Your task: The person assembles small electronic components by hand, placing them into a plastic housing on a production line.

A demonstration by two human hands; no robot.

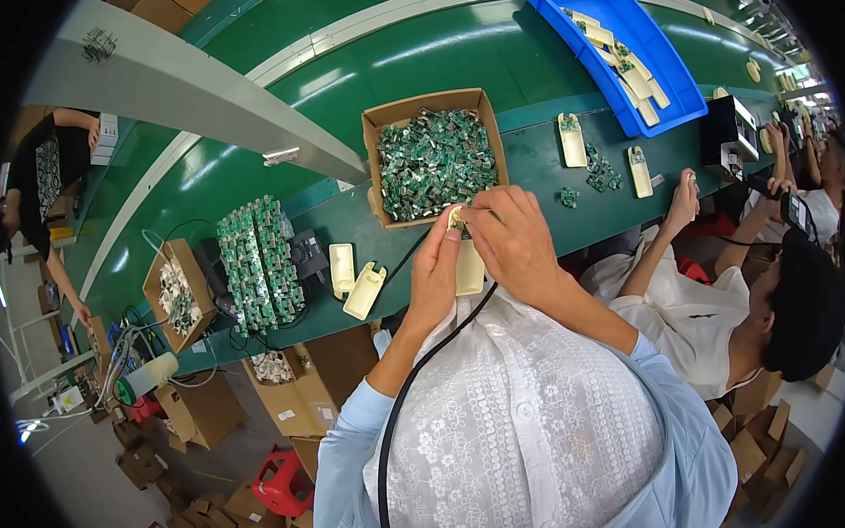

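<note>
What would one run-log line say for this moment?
left hand: holds cream housing | right hand: presses small green board in | cardboard box: boards

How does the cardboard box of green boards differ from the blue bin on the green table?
The cardboard box is brown and roughly square; the blue bin is plastic, longer and narrower. The box is heaped with small green boards; the bin holds only a few cream shells. The box lies just beyond the hands, the bin farther right. Both are open-topped.

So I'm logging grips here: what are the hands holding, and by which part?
Both hands, left and right, pinch the upper end of a cream plastic shell, where a small green circuit board sits between the fingertips.
</note>
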